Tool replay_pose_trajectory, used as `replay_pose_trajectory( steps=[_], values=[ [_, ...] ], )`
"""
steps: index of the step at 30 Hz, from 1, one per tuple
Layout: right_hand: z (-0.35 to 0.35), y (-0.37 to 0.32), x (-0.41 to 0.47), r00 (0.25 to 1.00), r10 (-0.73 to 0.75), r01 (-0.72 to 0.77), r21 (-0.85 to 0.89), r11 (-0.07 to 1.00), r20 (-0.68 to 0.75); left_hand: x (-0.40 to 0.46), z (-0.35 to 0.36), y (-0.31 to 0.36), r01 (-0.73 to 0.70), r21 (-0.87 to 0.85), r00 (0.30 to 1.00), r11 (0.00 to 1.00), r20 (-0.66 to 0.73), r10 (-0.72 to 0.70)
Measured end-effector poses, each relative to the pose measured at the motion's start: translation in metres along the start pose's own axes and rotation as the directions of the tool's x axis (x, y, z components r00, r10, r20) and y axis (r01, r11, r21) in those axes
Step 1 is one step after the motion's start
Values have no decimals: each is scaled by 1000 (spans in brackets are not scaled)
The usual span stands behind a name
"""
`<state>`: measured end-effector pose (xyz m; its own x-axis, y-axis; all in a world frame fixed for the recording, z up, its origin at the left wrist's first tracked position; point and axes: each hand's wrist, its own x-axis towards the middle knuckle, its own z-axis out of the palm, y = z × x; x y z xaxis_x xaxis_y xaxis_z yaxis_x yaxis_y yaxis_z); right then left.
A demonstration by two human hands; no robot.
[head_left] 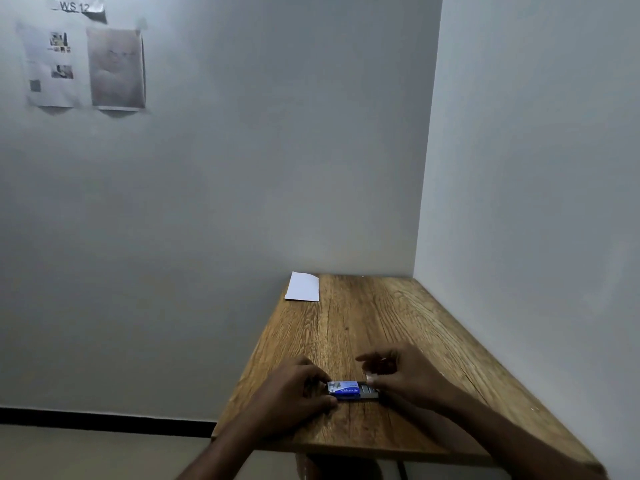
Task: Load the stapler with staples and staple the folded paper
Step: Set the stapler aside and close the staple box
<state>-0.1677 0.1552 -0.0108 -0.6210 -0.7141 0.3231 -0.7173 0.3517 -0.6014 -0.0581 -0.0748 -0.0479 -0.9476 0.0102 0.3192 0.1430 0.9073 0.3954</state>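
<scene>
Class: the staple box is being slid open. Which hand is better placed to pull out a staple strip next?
Probably the right hand: its fingers are at the tray end of the staple box, while the left hand grips the blue sleeve end.

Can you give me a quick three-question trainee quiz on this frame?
1. True or false: the folded paper lies at the table's far left corner, away from both hands.
2. Which item do the left hand and right hand touch? A) staple box B) paper C) wall sheets
3. Fill in: the box's sleeve is ____ coloured.

Key: 1 true; 2 A; 3 blue.
</scene>
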Motion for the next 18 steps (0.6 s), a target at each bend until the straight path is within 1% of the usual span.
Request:
replay_pose_trajectory(
  steps=[2,7,15,18],
  values=[
    [2,2,-2,1000,10,-11,24,1000,17,0,0,0,-1,-5,1000,1000,-2,1],
    [6,5,-3,996,63,-72,164,984,62,0,0,0,-10,-6,1000,1000,-17,10],
    [9,4,-4,995,62,-75,186,980,76,1,1,-2,-6,-7,1000,1000,-11,6],
    [7,6,-8,996,75,-85,206,975,57,0,1,-2,-10,-5,1000,1000,-3,10]
  ],
)
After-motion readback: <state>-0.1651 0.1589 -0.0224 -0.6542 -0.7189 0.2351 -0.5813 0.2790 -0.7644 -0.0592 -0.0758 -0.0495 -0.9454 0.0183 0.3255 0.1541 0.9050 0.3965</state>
